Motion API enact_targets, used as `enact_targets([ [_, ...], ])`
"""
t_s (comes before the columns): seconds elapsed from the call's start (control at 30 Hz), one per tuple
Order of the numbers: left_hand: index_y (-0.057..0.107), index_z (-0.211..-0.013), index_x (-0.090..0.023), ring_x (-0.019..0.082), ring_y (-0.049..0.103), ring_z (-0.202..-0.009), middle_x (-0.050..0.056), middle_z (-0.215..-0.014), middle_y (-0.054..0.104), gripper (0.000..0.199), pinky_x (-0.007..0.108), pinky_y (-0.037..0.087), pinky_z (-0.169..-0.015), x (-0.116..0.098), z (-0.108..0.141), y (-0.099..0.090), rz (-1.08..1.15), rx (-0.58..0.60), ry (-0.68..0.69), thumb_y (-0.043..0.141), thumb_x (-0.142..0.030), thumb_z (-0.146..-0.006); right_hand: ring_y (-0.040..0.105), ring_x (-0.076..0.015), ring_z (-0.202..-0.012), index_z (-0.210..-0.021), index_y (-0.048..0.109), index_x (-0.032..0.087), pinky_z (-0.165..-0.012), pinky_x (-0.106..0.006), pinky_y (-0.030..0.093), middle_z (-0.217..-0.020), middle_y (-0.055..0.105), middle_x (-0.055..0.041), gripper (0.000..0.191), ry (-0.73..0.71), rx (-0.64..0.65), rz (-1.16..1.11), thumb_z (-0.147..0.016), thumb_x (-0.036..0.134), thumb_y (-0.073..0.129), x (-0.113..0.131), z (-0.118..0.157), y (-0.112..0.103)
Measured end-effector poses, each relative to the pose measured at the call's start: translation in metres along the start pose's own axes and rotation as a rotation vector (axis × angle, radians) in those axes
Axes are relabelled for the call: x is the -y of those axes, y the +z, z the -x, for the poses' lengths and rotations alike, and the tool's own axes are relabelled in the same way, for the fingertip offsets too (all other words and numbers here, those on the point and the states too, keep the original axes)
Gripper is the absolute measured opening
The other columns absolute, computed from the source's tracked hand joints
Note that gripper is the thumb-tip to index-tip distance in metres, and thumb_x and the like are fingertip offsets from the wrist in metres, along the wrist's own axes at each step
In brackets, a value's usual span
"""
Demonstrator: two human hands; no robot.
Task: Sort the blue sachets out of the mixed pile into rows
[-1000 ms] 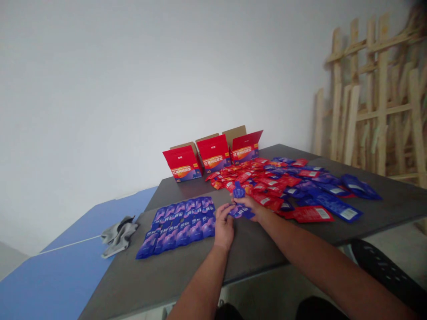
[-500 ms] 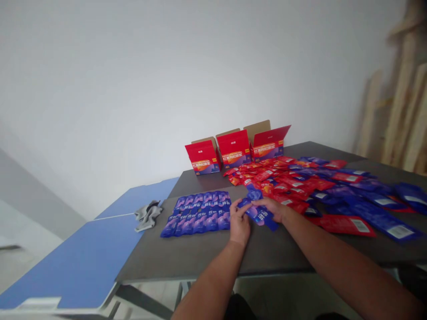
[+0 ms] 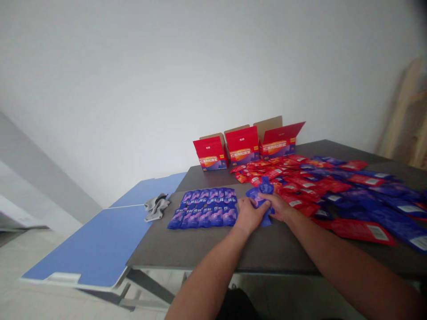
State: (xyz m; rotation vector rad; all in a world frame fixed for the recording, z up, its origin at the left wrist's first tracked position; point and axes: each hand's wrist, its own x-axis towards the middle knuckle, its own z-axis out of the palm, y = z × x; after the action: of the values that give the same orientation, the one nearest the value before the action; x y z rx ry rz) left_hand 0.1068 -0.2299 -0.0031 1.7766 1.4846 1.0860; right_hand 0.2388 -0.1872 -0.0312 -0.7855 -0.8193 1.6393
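Note:
My left hand (image 3: 248, 216) and my right hand (image 3: 278, 207) meet on the dark grey tabletop (image 3: 267, 249), both gripping a crumpled blue foil sachet (image 3: 263, 194). Its lower end shows below my fingers. Just left of my left hand lies a tidy block of blue sachets (image 3: 202, 208) in rows. Beyond my right hand spreads a loose heap of red sachets (image 3: 293, 182), with loose blue sachets (image 3: 376, 206) to its right. Several red cartons with open flaps (image 3: 242, 144) stand in a row at the far edge.
A crumpled grey cloth (image 3: 156, 207) lies at the left edge of the dark table. Beyond that edge is a lower blue table (image 3: 93, 244). Pale wooden slats (image 3: 402, 111) lean against the white wall at the right.
The whole scene has shifted right in view as my head turned. My hands have come closer together around the blue sachet, which now stands more upright between them.

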Motion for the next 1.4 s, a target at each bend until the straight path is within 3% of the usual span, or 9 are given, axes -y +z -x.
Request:
enact_targets([
  [0.2,0.051,-0.08,-0.016,0.018,0.054,-0.084,0.009,-0.093,0.055,0.036,0.03,0.042,-0.079,-0.009,-0.016,-0.009,-0.117,0.023,-0.018,0.07,-0.044,-0.066,0.068,-0.0208,-0.07,-0.082,0.065,0.017,-0.065,-0.031,0.054,-0.074,0.071,-0.0038,0.02,-0.045,0.065,0.008,-0.064,0.023,0.072,-0.002,0.004,0.004],
  [0.37,0.051,-0.094,-0.015,0.022,0.056,-0.088,0.012,-0.099,0.057,0.052,0.03,0.043,-0.075,-0.007,-0.018,-0.014,-0.189,0.085,0.014,0.073,-0.047,-0.059,0.067,-0.0219,-0.076,-0.082,0.065,0.018,-0.068,-0.031,0.052,-0.076,0.071,-0.0033,0.025,-0.067,0.094,0.016,-0.06,0.024,0.077,-0.006,0.004,0.007],
  [0.53,0.051,-0.091,-0.016,0.018,0.056,-0.077,0.008,-0.088,0.06,0.037,0.027,0.042,-0.069,-0.01,-0.019,-0.019,-0.17,0.104,0.038,0.07,-0.035,-0.065,0.066,-0.0208,-0.076,-0.086,0.065,0.019,-0.071,-0.031,0.051,-0.077,0.069,-0.0028,0.029,-0.102,0.101,-0.003,-0.061,0.029,0.077,-0.007,0.002,0.008],
  [0.63,0.051,-0.086,-0.017,0.014,0.053,-0.068,0.003,-0.076,0.059,0.034,0.025,0.039,-0.064,-0.014,-0.023,-0.036,-0.171,0.112,0.024,0.07,-0.037,-0.066,0.063,-0.0175,-0.069,-0.087,0.063,0.02,-0.066,-0.03,0.05,-0.072,0.066,-0.0013,0.026,-0.094,0.081,-0.03,-0.069,0.037,0.071,-0.005,0.001,0.008],
  [0.73,0.05,-0.085,-0.019,0.013,0.052,-0.065,-0.001,-0.071,0.058,0.031,0.023,0.037,-0.062,-0.009,-0.036,-0.067,-0.271,0.07,0.039,0.067,-0.039,-0.069,0.06,-0.0137,-0.064,-0.09,0.061,0.022,-0.062,-0.027,0.05,-0.07,0.062,0.0008,0.025,-0.102,0.064,-0.077,-0.072,0.035,0.07,-0.004,-0.002,0.006],
  [0.87,0.049,-0.087,-0.018,0.015,0.055,-0.072,0.003,-0.08,0.06,0.033,0.023,0.037,-0.064,0.025,-0.072,-0.129,-0.495,-0.052,-0.012,0.065,-0.042,-0.072,0.059,-0.0125,-0.063,-0.093,0.061,0.022,-0.061,-0.026,0.049,-0.071,0.06,0.0012,0.026,-0.087,0.077,-0.104,-0.071,0.03,0.07,-0.009,-0.007,0.004],
  [1.07,0.05,-0.092,-0.015,0.019,0.058,-0.08,0.008,-0.086,0.064,0.036,0.024,0.035,-0.062,0.107,-0.114,-0.215,-0.802,-0.11,-0.261,0.064,-0.043,-0.074,0.06,-0.0133,-0.063,-0.097,0.06,0.021,-0.06,-0.027,0.048,-0.074,0.063,0.0004,0.031,-0.069,0.101,-0.047,-0.069,0.025,0.072,-0.018,-0.014,-0.002],
  [1.2,0.05,-0.094,-0.016,0.02,0.059,-0.085,0.008,-0.092,0.065,0.036,0.024,0.035,-0.062,0.137,-0.128,-0.237,-0.909,-0.073,-0.328,0.062,-0.044,-0.075,0.06,-0.0131,-0.063,-0.098,0.06,0.021,-0.06,-0.026,0.048,-0.073,0.064,0.0005,0.033,-0.055,0.098,-0.03,-0.067,0.023,0.073,-0.021,-0.014,-0.002],
  [1.4,0.051,-0.095,-0.016,0.021,0.06,-0.087,0.009,-0.094,0.066,0.038,0.024,0.036,-0.063,0.152,-0.144,-0.241,-0.931,-0.036,-0.351,0.064,-0.044,-0.073,0.061,-0.0133,-0.064,-0.097,0.061,0.02,-0.061,-0.027,0.049,-0.073,0.063,0.0007,0.035,-0.056,0.065,-0.013,-0.065,0.022,0.074,-0.02,-0.011,0.002],
])
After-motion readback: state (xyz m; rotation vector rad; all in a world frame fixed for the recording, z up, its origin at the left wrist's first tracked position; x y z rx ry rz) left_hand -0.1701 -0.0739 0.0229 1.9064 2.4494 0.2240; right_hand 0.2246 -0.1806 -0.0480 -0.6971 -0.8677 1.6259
